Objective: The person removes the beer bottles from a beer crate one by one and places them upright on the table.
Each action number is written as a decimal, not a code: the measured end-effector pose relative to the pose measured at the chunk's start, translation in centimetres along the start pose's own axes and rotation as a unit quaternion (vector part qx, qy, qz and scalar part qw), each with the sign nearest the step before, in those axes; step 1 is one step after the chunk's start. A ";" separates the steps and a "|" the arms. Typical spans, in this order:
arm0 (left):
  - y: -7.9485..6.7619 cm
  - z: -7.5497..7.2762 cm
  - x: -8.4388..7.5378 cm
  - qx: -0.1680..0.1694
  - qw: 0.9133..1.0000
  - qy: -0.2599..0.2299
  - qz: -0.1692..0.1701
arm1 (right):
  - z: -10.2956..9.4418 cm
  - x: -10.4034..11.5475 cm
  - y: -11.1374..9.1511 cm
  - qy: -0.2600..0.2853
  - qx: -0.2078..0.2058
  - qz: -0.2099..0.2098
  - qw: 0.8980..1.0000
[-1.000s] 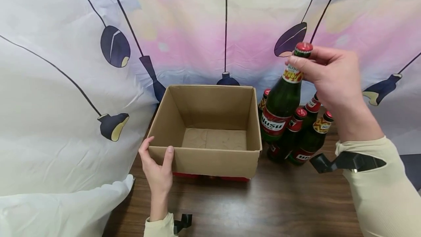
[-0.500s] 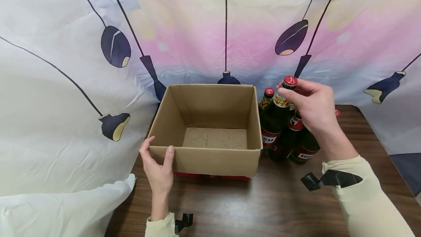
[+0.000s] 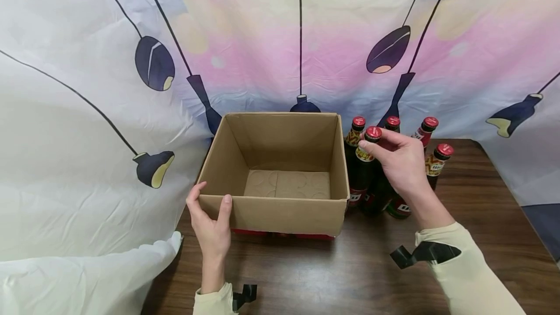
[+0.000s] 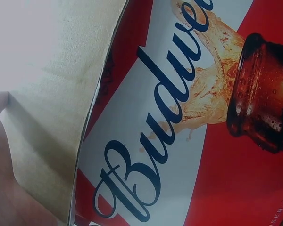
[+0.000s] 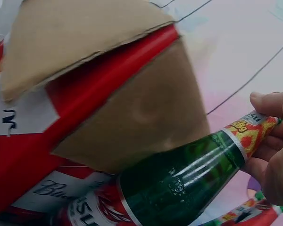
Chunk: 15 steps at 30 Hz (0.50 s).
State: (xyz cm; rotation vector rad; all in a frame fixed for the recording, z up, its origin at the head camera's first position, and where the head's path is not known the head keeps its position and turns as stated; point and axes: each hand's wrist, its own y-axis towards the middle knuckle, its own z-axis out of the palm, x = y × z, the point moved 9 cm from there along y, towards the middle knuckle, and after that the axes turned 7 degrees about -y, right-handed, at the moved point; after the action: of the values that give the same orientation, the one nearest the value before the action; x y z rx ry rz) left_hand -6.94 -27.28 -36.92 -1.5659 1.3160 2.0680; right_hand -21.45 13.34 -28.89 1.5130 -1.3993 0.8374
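A brown cardboard box (image 3: 284,215) stands with its top open, its folded-out front flap over a red printed side. My left hand (image 3: 213,230) holds the flap's left corner, thumb on the front and a finger at the side edge. In the left wrist view the flap (image 4: 52,94) borders the printed beer-brand panel. My right hand (image 3: 404,162) grips a green beer bottle (image 5: 179,179) by its neck, thumb and fingers just below the red cap. This bottle is upright, close against the box's right side, and my hand partly hides the bottles behind.
Several more capped beer bottles (image 3: 435,164) stand in a cluster right of the box. The dark wooden table (image 3: 363,266) reaches forward and right. A patterned cloth backdrop (image 3: 258,38) hangs behind, and white cloth (image 3: 87,286) drapes at left.
My right hand has lowered the bottle from above the cluster, down and left to beside the box. The left hand and box have stayed in place.
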 end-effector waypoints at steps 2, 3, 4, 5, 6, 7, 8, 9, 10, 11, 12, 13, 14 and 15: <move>0.0 0.0 0.0 -0.001 1.000 0.001 -0.001 | 0.4 -0.2 -0.2 -0.007 0.000 -0.001 1.000; 0.0 0.0 0.0 -0.001 1.000 0.001 -0.002 | 0.6 -0.3 -0.3 -0.010 -0.002 0.000 1.000; 0.0 0.0 0.0 -0.002 1.000 0.002 -0.002 | 0.8 -0.4 -0.3 -0.008 -0.005 0.001 1.000; 0.0 0.0 0.0 -0.002 1.000 0.002 -0.003 | 1.0 -0.5 -0.4 -0.007 -0.010 0.001 1.000; 0.0 -0.1 -0.1 -0.002 1.000 0.002 -0.003 | 1.1 -0.6 -0.5 -0.005 -0.015 0.002 1.000; 0.0 -0.1 -0.1 -0.003 1.000 0.001 -0.004 | 1.3 -0.7 -0.5 -0.006 -0.019 0.002 1.000; 0.0 -0.1 -0.1 -0.003 1.000 0.001 -0.004 | 1.4 -0.9 -0.6 -0.006 -0.024 0.003 1.000; 0.0 -0.1 -0.2 -0.003 1.000 0.000 -0.003 | 1.5 -1.0 -0.7 -0.007 -0.028 0.005 1.000; 0.0 -0.1 -0.2 -0.003 1.000 -0.002 -0.004 | 1.6 -1.2 -0.7 -0.010 -0.032 0.005 0.999; 0.0 -0.1 -0.2 -0.004 1.000 -0.003 -0.004 | 1.7 -1.3 -0.8 -0.013 -0.037 0.007 0.999; 0.0 0.0 -0.2 -0.004 1.000 -0.004 -0.005 | 1.8 -1.5 -0.9 -0.017 -0.040 0.010 0.999; 0.0 0.0 -0.2 -0.004 1.000 -0.006 -0.005 | 1.9 -1.7 -1.0 -0.021 -0.045 0.012 0.999; 0.0 0.0 -0.2 -0.003 1.000 -0.006 -0.005 | 1.9 -1.9 -1.1 -0.024 -0.051 0.014 0.998; 0.0 0.1 -0.2 -0.003 1.000 -0.007 -0.005 | 1.9 -2.0 -1.2 -0.027 -0.056 0.015 0.998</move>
State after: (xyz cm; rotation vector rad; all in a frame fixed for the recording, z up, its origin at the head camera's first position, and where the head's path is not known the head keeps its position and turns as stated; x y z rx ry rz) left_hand -6.91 -27.14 -36.73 -1.5545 1.2953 2.0741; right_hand -20.74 12.33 -31.62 1.4408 -1.4873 0.7284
